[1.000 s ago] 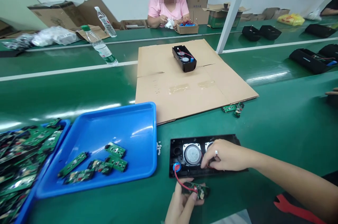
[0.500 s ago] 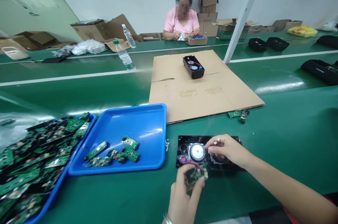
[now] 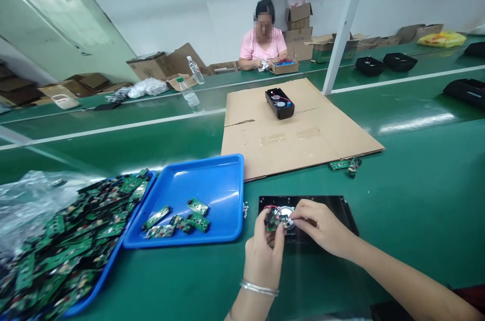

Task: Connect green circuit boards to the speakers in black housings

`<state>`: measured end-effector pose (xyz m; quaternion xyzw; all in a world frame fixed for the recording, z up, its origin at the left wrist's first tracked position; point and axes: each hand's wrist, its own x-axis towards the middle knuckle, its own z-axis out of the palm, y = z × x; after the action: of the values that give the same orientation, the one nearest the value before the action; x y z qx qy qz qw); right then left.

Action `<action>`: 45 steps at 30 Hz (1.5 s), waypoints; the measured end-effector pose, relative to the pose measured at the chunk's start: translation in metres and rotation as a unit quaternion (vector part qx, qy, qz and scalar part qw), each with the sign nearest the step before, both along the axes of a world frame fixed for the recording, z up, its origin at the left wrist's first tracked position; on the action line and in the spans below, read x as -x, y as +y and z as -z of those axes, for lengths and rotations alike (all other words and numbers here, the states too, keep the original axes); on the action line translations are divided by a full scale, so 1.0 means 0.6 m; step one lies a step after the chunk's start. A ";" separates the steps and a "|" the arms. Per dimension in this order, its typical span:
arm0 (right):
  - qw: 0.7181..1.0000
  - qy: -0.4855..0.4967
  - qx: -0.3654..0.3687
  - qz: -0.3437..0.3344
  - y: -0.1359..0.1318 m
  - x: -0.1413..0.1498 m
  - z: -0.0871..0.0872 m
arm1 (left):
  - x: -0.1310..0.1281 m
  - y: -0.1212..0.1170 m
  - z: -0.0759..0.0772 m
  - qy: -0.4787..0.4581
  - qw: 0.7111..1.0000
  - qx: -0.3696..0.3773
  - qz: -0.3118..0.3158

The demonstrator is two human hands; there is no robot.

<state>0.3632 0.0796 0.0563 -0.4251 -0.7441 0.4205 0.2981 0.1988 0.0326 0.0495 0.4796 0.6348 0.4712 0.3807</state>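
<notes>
My left hand [image 3: 265, 240] is closed on a small green circuit board [image 3: 273, 221], gripped between thumb and fingers with its component side showing. The fingertips of my right hand [image 3: 318, 222] are pinched at the board's right end, on a small white wire connector [image 3: 290, 220] that they mostly cover. Beneath both hands lies a black speaker housing [image 3: 333, 205], flat on the green table. Part of a round silver speaker [image 3: 288, 211] shows in it, and a red wire [image 3: 271, 207] runs behind the board. My right hand hides the housing's middle.
Left of my hands are a blue tray [image 3: 223, 237] with several boards and another tray [image 3: 109, 275] heaped with boards. Ahead, a cardboard sheet [image 3: 291, 154] bears another speaker housing [image 3: 279, 104]. Loose boards [image 3: 353, 166] lie by its edge. A co-worker [image 3: 263, 43] sits across.
My left hand has raised the board over the housing. My right hand has moved left, bringing the white connector to the board's end. The camera view has shifted slightly.
</notes>
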 end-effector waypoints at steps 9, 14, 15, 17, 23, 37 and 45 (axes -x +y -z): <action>0.945 -0.161 -0.283 -0.018 -0.015 0.006 0.039 | 0.006 0.004 0.006 0.070 0.997 -0.001 0.041; 0.891 -0.210 -0.401 -0.044 -0.016 0.001 0.041 | 0.013 0.011 0.014 0.078 0.995 -0.009 0.069; 0.882 -0.210 -0.419 -0.054 -0.016 0.000 0.040 | 0.015 0.013 0.015 0.070 0.994 -0.003 0.083; 0.866 -0.208 -0.449 -0.076 -0.015 -0.003 0.037 | 0.019 0.019 0.012 0.055 0.992 0.017 0.114; 0.911 -0.175 -0.371 -0.043 -0.014 -0.003 0.034 | 0.022 0.027 -0.001 0.014 0.987 0.061 0.145; 0.904 -0.186 -0.383 -0.032 -0.017 -0.002 0.036 | 0.019 0.023 0.003 0.067 0.985 0.037 0.154; 0.895 -0.200 -0.397 -0.035 -0.024 0.000 0.054 | 0.011 0.020 -0.004 0.097 0.982 -0.019 0.159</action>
<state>0.3630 0.0652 0.0237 -0.3201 -0.9075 0.0060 0.2720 0.1922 0.0447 0.0520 0.6253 0.5754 0.3680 0.3776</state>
